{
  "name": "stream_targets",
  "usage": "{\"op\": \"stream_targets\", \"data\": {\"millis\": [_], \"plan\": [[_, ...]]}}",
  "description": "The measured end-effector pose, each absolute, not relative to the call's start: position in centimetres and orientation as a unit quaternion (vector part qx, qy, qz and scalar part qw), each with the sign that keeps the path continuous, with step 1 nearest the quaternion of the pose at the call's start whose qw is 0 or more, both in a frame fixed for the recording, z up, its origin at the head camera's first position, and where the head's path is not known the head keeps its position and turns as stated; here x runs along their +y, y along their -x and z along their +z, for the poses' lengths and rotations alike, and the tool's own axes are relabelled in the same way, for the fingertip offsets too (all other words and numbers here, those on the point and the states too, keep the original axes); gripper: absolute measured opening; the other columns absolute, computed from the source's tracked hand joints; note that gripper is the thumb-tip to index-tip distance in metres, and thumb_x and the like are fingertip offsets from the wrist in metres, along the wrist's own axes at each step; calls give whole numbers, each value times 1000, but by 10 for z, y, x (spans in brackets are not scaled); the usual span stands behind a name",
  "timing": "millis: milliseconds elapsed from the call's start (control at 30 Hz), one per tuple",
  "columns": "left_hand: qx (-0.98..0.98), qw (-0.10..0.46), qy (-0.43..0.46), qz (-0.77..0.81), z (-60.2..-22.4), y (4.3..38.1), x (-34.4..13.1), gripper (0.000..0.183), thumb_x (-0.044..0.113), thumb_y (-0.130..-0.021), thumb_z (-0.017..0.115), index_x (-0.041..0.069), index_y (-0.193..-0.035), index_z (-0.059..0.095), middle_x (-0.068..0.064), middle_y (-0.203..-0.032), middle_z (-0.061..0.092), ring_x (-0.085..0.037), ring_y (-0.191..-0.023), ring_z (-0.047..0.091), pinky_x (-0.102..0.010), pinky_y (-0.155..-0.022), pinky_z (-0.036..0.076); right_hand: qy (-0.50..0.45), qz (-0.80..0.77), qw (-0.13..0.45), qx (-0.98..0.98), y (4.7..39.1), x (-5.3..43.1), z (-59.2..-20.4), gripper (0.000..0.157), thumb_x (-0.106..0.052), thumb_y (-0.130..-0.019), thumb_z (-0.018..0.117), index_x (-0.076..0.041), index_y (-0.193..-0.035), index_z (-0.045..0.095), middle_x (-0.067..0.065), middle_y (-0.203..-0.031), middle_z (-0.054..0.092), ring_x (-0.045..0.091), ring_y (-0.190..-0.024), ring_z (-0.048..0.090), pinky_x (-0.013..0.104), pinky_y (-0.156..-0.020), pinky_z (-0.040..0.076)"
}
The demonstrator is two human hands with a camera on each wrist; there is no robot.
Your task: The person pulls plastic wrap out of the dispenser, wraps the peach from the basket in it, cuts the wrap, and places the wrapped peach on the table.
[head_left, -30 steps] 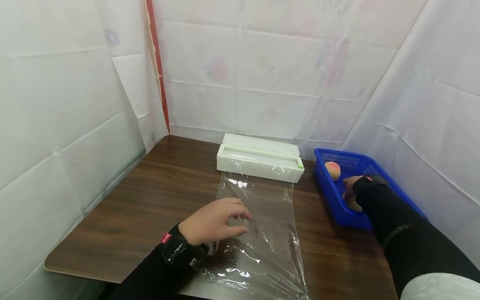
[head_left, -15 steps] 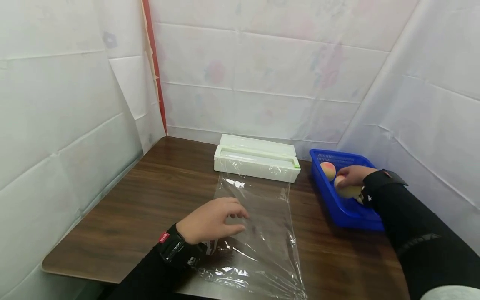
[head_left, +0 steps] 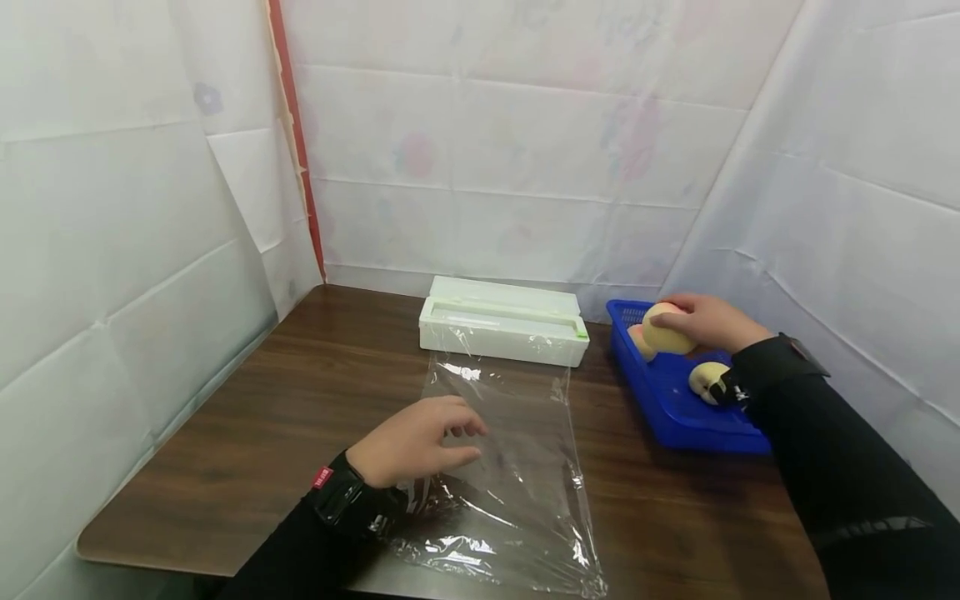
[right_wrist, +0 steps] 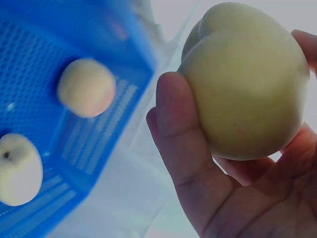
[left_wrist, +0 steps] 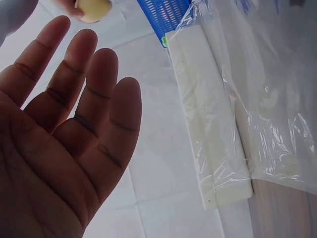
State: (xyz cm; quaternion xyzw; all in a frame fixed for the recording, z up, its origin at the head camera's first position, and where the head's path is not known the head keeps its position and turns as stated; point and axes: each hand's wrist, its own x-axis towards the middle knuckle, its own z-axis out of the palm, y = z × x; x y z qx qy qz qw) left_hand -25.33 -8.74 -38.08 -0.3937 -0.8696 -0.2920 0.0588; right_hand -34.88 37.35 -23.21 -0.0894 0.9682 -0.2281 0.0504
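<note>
The right hand is clamped on a pale peach, held above the blue basket; it is round, without a clear long axis. Two more fruits lie in the basket, three in total. The left hand rests with relaxed fingers on the film, which runs from one white dispenser toward the person. The counter is dark wood, with white sheets around.

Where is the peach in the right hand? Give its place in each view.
Head: peach right of centre, held above the blue basket.
Left wrist: top left edge, beyond the left hand's fingers.
Right wrist: fills the upper right, in the right hand.
Shared landmark: the blue basket.
</note>
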Motion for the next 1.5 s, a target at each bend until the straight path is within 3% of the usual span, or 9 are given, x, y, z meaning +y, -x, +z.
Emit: {"op": "stream_targets", "data": {"millis": [133, 400, 600, 900, 1133, 1367, 1500], "plan": [[-870, 54, 391, -297, -382, 256, -88, 19, 32, -98, 78, 25, -116, 77, 16, -111, 68, -2, -102, 63, -37, -92, 59, 107, -226, 32, 968, 340, 354, -228, 63, -53, -105, 62, -11, -151, 52, 19, -118, 63, 26, -92, 64, 40, -73, 62], [-866, 63, 399, -295, -382, 260, -89, 19, 30, -98, 77, 25, -116, 76, 15, -112, 68, -2, -94, 61, -29, -86, 57, 133, -243, 13, 961, 318, 319, -229, 61, -50, -103, 67, -14, -151, 55, 18, -122, 66, 27, -96, 64, 38, -71, 60], [-865, 64, 399, -298, -383, 262, -90, 18, 30, -98, 77, 25, -116, 76, 15, -110, 67, -2, -100, 62, -35, -90, 59, 136, -244, 6, 960, 308, 299, -238, 62, -52, -101, 68, -18, -151, 55, 17, -125, 64, 28, -99, 62, 36, -71, 59], [-869, 62, 391, -297, -382, 265, -91, 19, 31, -98, 77, 24, -116, 76, 15, -110, 67, -5, -103, 65, -35, -91, 59, 160, -258, -18, 953, 298, 272, -260, 54, -49, -98, 74, -19, -142, 63, 15, -119, 66, 28, -101, 62, 37, -68, 61], [-869, 67, 387, -301, -384, 265, -96, 19, 31, -98, 78, 26, -116, 76, 18, -109, 68, -2, -102, 63, -37, -92, 59, 186, -257, -32, 948, 287, 244, -282, 61, -55, -99, 71, -19, -147, 61, 7, -124, 70, 25, -105, 61, 36, -85, 46], [-851, 94, 416, -305, -379, 265, -96, 20, 28, -98, 78, 21, -116, 76, 11, -111, 69, -14, -102, 67, -37, -89, 59, 203, -285, -27, 937, 279, 222, -298, 52, -56, -97, 73, -28, -139, 65, 0, -117, 70, 21, -101, 61, 38, -86, 47], [-847, 114, 424, -300, -367, 262, -93, 30, 28, -97, 80, 21, -125, 73, 8, -119, 70, -8, -101, 64, -31, -88, 58, 208, -311, -25, 927, 272, 208, -305, 54, -53, -96, 76, -26, -141, 65, 0, -118, 71, 19, -100, 63, 37, -85, 51]]}}
